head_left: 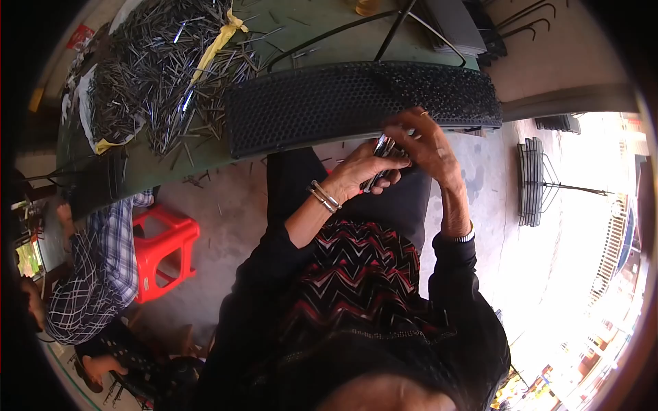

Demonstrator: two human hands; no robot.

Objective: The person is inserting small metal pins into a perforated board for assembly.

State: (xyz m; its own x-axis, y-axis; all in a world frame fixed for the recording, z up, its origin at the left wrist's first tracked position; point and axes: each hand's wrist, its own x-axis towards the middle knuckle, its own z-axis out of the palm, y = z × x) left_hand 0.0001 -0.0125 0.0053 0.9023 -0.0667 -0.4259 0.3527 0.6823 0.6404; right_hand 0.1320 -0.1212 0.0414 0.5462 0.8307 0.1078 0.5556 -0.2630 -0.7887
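My left hand (363,170) is closed round a small bunch of shiny metal pins (385,145), held in front of the rack's near edge. Just to its right, my right hand (428,145) has its fingers bent together over the bunch, near the rack. A small bright spot shows at its fingertips, but what they pinch is too small to make out. The long black rack (308,106) has rows of small holes; its right part looks rougher, with many glinting tips. On the table at the left lies a large heap of loose metal pins (157,75).
The green table (308,20) carries the rack, a yellow strip (216,48) and a stack of grey sheets (449,27). At the left stands a red plastic stool (168,250) beside a person in a checked shirt (113,253). Another rack with a rod (529,181) lies on the floor at right.
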